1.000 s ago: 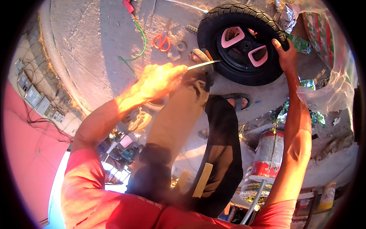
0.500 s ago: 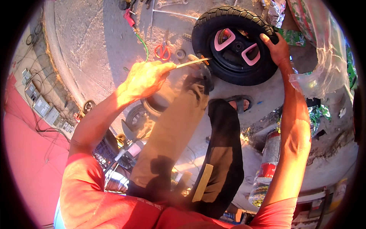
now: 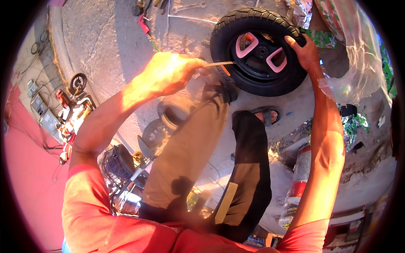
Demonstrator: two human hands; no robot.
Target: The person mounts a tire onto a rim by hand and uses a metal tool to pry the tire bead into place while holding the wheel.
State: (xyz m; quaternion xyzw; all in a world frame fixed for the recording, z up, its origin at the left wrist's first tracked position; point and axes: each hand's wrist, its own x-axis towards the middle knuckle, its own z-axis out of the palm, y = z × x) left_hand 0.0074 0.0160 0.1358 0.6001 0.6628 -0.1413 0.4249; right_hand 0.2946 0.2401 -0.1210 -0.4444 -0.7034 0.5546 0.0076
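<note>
A small wheel with a black treaded tyre (image 3: pixel 222 40) stands tilted in front of me. Its black rim (image 3: pixel 253 63) has pink-edged openings. My left hand (image 3: pixel 173 74) is closed around a thin flat bar that looks like a tyre lever (image 3: pixel 220 63). The bar's far tip reaches the edge between tyre and rim on the wheel's left side; whether it is wedged in, I cannot tell. On the far right of the tyre my right hand (image 3: pixel 307 52) grips the tread, thumb on the sidewall and the other fingers mostly hidden behind it.
A spanner (image 3: pixel 190 7) and a red-handled tool (image 3: pixel 143 25) lie on the ground beyond. Another loose tyre (image 3: pixel 171 110) sits beside my left leg. At left stands a motorcycle (image 3: pixel 76 116). Clear plastic sheeting (image 3: pixel 356 80) hangs near my right forearm, above a round tin (image 3: pixel 300 170).
My left hand has moved right and slightly up, bringing the bar's tip to the rim edge and covering the red scissors. The wheel and right hand have barely moved. More of the motorcycle shows.
</note>
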